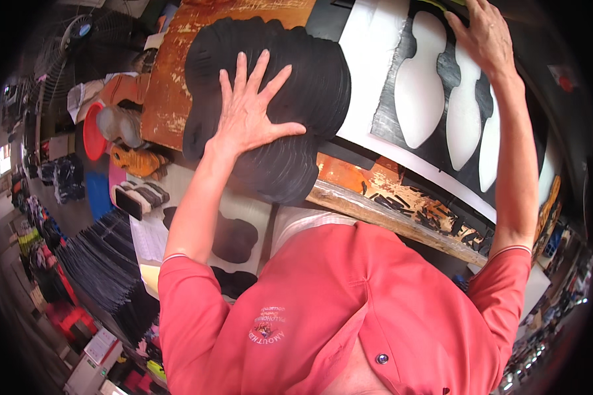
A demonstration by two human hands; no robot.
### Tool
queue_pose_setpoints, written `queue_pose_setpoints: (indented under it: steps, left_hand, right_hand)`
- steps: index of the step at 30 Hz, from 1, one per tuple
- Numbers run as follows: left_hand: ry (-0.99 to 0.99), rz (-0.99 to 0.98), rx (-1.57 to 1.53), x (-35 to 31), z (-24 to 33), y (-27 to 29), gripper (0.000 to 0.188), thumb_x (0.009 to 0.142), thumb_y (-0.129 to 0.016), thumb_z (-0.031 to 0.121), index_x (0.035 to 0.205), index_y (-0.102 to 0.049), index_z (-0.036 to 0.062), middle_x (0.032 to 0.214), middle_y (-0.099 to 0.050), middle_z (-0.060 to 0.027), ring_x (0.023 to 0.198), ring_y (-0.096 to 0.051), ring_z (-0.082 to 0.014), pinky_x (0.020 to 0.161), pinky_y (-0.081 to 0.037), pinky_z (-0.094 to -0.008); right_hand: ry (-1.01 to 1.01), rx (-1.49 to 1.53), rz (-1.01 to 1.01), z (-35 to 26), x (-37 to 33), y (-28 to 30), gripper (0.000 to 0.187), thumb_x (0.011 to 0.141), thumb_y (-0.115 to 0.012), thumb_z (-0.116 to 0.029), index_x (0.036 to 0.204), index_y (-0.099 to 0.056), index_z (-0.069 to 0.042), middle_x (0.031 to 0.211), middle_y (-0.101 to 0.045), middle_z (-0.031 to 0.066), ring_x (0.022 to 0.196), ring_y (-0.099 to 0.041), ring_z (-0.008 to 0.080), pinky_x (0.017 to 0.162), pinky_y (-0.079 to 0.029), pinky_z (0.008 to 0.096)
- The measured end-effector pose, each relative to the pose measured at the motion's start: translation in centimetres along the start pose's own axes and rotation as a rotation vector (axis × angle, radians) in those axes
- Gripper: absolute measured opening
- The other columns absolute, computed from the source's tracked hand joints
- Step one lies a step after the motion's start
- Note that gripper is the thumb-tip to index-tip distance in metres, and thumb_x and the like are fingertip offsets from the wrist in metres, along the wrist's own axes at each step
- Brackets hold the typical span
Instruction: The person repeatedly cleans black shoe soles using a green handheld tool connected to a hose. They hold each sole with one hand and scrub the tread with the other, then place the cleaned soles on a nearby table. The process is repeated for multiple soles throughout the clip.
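My left hand [254,108] lies flat with fingers spread on a thick pile of black sole-shaped pieces [290,72]. Up at the far right, my right hand [486,39] reaches to the top edge of the view. Its thumb and fingers are around a thin, curved yellow-green strip [435,4], most of which is cut off by the frame. Below that hand lies a black sheet [387,118] with sole-shaped openings, through which a white surface [420,99] shows.
A wooden ledge [402,227] with black scraps [408,210] runs along the near side. Left of the pile are a red round object [93,131], a phone [128,203] and loose dark sole shapes [234,240]. A fan [79,33] stands far left, stacked dark sheets [102,263] below.
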State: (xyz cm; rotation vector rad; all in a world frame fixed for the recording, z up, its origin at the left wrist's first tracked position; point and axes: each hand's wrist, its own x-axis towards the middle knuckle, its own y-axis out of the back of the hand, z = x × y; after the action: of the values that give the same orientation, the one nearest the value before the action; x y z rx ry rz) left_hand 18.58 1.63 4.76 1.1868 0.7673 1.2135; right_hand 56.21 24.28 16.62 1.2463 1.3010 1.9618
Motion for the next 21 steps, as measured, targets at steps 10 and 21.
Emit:
queue_pose_setpoints:
  steps: [10,21]
  left_hand:
    - [0.034,0.015,0.050,0.1,-0.6,-0.4,0.112,0.073,-0.083,0.077,0.167,-0.040,0.0345,0.180,-0.019,-0.0127,0.164,-0.008,-0.0481,0.125,-0.007,-0.0772]
    - [0.410,0.089,-0.139,-3.3,-10.0,2.2,0.084,0.108,-0.044,0.068,0.169,-0.034,0.0105,0.176,-0.021,-0.0266,0.164,-0.014,-0.0471,0.130,-0.013,-0.0633]
  right_hand:
    - [0.111,0.238,-0.472,3.7,3.5,-2.9,0.045,0.104,-0.069,-0.040,0.125,-0.071,0.000,0.093,-0.072,0.0168,0.082,-0.072,0.0308,0.075,-0.059,0.0400]
    - [-0.225,0.897,-0.759,-2.4,-9.2,5.7,0.031,0.096,-0.071,-0.015,0.123,-0.075,-0.001,0.086,-0.073,0.0053,0.077,-0.063,0.0114,0.072,-0.051,0.0316]
